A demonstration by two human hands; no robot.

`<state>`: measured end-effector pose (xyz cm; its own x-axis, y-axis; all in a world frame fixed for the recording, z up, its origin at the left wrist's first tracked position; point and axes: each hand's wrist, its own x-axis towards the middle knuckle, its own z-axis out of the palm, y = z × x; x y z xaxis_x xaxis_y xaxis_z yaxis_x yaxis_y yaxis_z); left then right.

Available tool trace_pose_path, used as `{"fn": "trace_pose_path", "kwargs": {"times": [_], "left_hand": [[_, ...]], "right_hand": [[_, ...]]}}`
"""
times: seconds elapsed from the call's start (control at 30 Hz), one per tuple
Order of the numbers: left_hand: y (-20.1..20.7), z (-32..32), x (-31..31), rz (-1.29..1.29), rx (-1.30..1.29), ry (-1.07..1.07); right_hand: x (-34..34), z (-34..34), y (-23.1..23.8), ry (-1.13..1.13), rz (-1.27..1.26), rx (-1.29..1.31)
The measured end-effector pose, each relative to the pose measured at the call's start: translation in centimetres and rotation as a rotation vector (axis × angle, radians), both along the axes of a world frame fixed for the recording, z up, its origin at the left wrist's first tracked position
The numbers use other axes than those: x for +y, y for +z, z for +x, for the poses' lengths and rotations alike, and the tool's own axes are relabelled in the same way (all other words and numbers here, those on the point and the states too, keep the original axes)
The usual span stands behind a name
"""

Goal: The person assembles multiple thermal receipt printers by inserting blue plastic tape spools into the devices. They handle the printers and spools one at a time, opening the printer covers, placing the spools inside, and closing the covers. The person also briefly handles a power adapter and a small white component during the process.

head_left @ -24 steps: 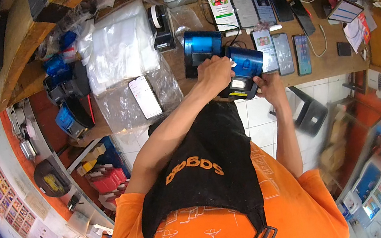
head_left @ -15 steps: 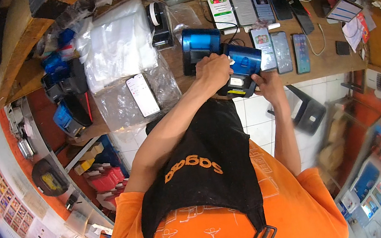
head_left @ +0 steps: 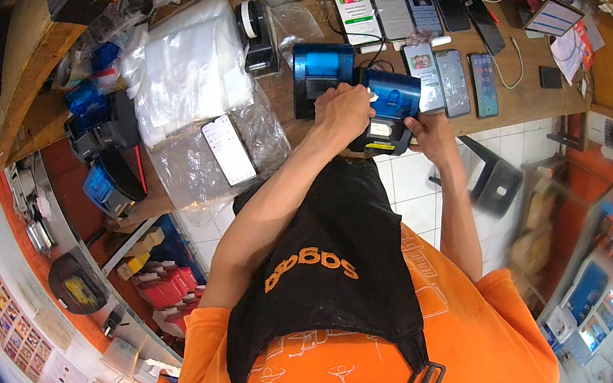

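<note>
A black portable printer with a see-through blue cover point(head_left: 396, 94) is at the front edge of the wooden table, tilted toward me. My right hand point(head_left: 434, 137) grips its right side, thumb on the near corner. My left hand point(head_left: 343, 116) is closed over its left side, with the fingers bent together. A small bit of white shows at those fingertips; what it is I cannot make out. Just behind my left hand stands a second printer of the same kind point(head_left: 322, 65), its blue cover facing up.
Several phones point(head_left: 453, 83) lie at the right beside white cables point(head_left: 520, 67). Left are clear plastic bags point(head_left: 187, 67), a phone with a lit screen point(head_left: 229, 151), a tape dispenser point(head_left: 257, 38) and more blue-and-black printers point(head_left: 112, 189). A black stool point(head_left: 495, 184) stands below the table edge.
Both hands keep their places on the printer. Only a very slight shift of the left hand and the printer shows.
</note>
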<state>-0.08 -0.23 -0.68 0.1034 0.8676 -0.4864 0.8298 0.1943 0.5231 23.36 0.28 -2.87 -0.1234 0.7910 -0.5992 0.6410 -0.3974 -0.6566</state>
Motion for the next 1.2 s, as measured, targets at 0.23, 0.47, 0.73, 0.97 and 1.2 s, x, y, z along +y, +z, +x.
{"fn": "trace_pose_path", "kwargs": {"times": [0.23,0.47,0.73,0.97,1.2], "left_hand": [[1.3,0.1,0.3,-0.033,0.032,0.015],[0.9,0.1,0.3,-0.031,0.04,0.007],[0.7,0.0,0.2,-0.01,0.046,0.008],[0.8,0.0,0.2,-0.008,0.032,0.007],[0.9,0.0,0.3,-0.024,0.042,-0.006]], "right_hand": [[0.0,-0.6,0.7,-0.029,0.008,0.002],[0.1,-0.5,0.8,0.003,0.0,-0.021],[0.0,-0.5,0.8,-0.003,0.007,-0.011],[0.1,-0.7,1.3,0.005,0.016,-0.012],[-0.1,-0.2,-0.1,-0.038,0.041,-0.002]]}}
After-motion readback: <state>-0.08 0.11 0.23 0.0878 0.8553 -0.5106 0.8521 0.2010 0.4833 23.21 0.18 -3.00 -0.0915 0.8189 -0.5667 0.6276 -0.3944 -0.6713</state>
